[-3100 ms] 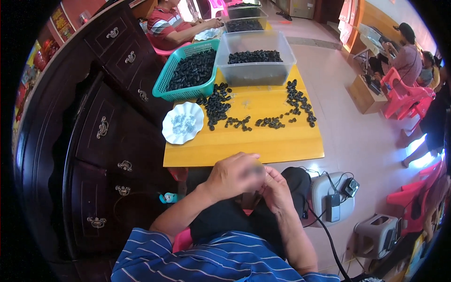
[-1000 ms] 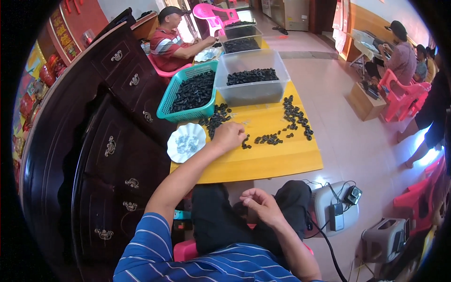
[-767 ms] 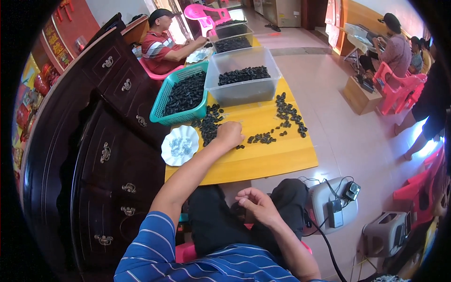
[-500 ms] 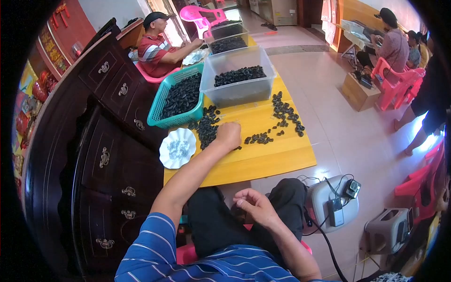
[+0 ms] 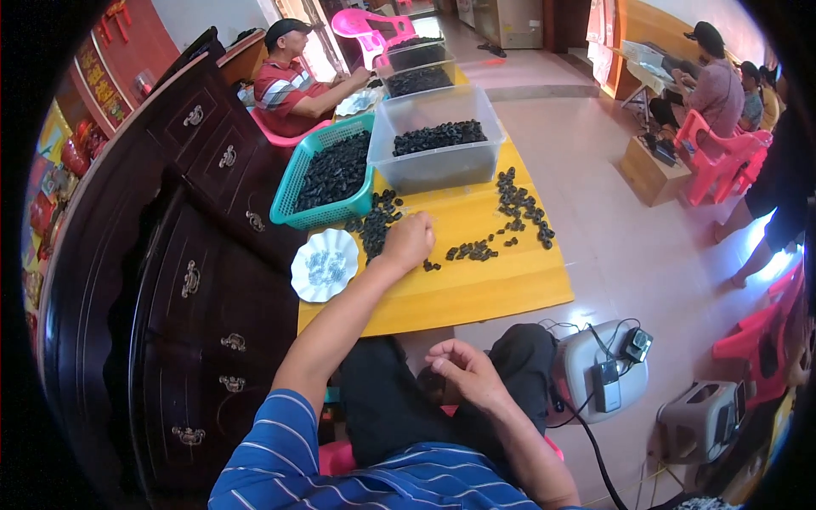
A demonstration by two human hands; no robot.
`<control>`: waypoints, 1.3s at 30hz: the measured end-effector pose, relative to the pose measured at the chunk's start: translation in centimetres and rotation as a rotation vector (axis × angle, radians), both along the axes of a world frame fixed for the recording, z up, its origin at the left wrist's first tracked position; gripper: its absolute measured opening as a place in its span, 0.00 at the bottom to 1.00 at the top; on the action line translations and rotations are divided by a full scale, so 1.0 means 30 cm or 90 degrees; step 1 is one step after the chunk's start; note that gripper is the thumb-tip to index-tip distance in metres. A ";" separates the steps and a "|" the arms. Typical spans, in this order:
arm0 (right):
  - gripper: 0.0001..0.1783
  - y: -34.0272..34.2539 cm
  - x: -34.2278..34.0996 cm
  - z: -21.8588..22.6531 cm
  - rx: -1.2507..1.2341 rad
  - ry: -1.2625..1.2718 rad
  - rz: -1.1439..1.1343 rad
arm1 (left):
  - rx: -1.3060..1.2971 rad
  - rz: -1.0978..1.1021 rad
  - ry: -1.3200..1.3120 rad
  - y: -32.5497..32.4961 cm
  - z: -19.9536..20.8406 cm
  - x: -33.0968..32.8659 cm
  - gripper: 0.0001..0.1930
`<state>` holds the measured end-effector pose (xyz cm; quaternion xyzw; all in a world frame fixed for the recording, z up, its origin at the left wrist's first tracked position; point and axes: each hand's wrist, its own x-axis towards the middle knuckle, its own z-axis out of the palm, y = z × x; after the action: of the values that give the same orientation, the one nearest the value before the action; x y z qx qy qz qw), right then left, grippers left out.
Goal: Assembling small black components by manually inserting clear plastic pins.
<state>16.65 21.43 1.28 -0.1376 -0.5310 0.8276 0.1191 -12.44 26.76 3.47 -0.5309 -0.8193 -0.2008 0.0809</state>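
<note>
Far left there's a dark wooden cabinet, then a white wavy-edged plate with little clear bits on it, sitting on the yellow table. Just behind the plate is a green basket full of black pieces, and a pile of small black parts sits right beside it. The person's left hand is down by that pile, fingers curled under, tips hidden, so can't tell if they're pinching anything. Beyond it stands a clear bin with more black stuff. The right hand is over the lap, fingers loosely curled, can't tell if it's got anything. Black rings are scattered along the table's right side.
</note>
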 end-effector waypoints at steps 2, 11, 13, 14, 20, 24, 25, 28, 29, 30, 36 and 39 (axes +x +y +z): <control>0.10 0.011 0.003 -0.006 -0.022 -0.003 -0.016 | 0.095 -0.018 -0.101 -0.047 0.029 -0.014 0.04; 0.10 0.010 0.000 -0.007 0.009 -0.020 -0.017 | -0.128 0.071 0.026 -0.367 0.056 -0.133 0.09; 0.10 0.005 -0.003 -0.015 0.033 -0.023 -0.014 | -0.174 0.064 0.045 -0.396 0.049 -0.112 0.09; 0.10 0.005 -0.003 -0.015 0.034 -0.024 -0.012 | -0.199 0.061 0.067 -0.401 0.037 -0.096 0.09; 0.10 -0.001 0.004 -0.002 0.030 -0.031 -0.017 | -0.290 0.065 0.122 -0.404 -0.030 -0.043 0.09; 0.10 0.008 0.015 0.016 0.029 -0.038 -0.033 | -0.193 0.030 0.094 -0.424 -0.056 -0.013 0.06; 0.10 0.009 0.017 0.030 0.015 -0.018 -0.039 | -0.171 0.015 0.076 -0.431 -0.057 -0.001 0.06; 0.10 0.007 0.017 0.081 -0.056 0.046 -0.043 | -0.106 -0.038 0.081 -0.465 -0.056 0.036 0.06; 0.10 0.004 0.026 0.116 -0.075 0.066 -0.035 | -0.085 -0.049 0.085 -0.475 -0.064 0.047 0.06; 0.10 -0.009 0.030 0.165 -0.103 0.094 -0.022 | -0.081 -0.054 0.082 -0.490 -0.067 0.054 0.06; 0.14 -0.097 0.088 0.524 -0.170 0.299 0.059 | -0.030 -0.093 -0.020 -0.535 -0.039 0.112 0.06; 0.14 -0.122 0.072 0.673 -0.262 0.477 0.172 | 0.031 -0.119 -0.088 -0.528 -0.006 0.146 0.08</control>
<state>18.82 17.76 21.46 0.2218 -0.2889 0.9167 0.1641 -8.05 10.93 3.30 -0.5879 -0.7645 -0.2637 0.0181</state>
